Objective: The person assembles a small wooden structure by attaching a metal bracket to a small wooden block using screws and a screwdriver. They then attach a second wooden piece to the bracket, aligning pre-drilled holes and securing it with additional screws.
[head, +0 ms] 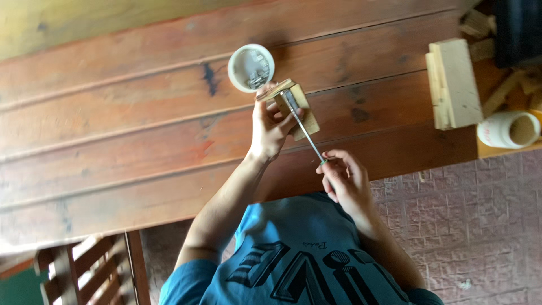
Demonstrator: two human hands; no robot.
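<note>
My left hand (271, 127) grips the small pale wooden block (294, 107) on the red-brown plank worktop (113, 141); my right hand (344, 181) pinches the slim metal-shafted screwdriver (305, 131), tip on the block.

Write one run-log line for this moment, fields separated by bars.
left hand: holds wood block | right hand: holds screwdriver, tip at block | white cup beside block | surface: wooden table

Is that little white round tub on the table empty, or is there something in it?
Not empty. The white tub sits open, with no lid, on the wooden table, and small shiny metal pieces show inside. What they are is too small to tell.
</note>
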